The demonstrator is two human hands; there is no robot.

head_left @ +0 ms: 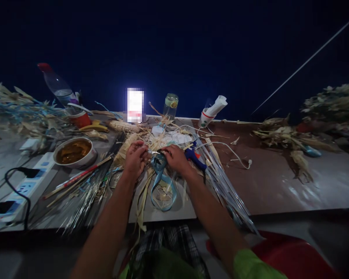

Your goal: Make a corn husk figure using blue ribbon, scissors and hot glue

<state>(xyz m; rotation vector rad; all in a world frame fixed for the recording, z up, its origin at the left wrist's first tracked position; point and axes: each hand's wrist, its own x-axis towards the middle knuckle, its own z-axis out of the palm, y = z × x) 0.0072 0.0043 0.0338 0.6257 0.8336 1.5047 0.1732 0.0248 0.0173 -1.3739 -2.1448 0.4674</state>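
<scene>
Above the middle of the cluttered table, my left hand (136, 159) has its fingers pinched together. Close by on the right, my right hand (176, 158) is closed too, fingertips pointing left. A small, pale, shiny piece (154, 152) shows between the two sets of fingertips; its kind is too blurred to make out. Just below them a light blue ribbon (174, 193) falls in a loop; whether the fingers grip it is hidden. Dry husk strips (142, 199) trail down beside it. A blue glue gun (196, 155) lies right of my right hand.
Thin metal wires (85, 203) lie at left, clear rods (225, 182) at right. A bowl of brown liquid (75, 152), power strip (23, 190), corn cob (125, 126), bright screen (135, 104), glass jar (170, 106), paper cup (206, 118) and white cable (235, 155) surround the work area.
</scene>
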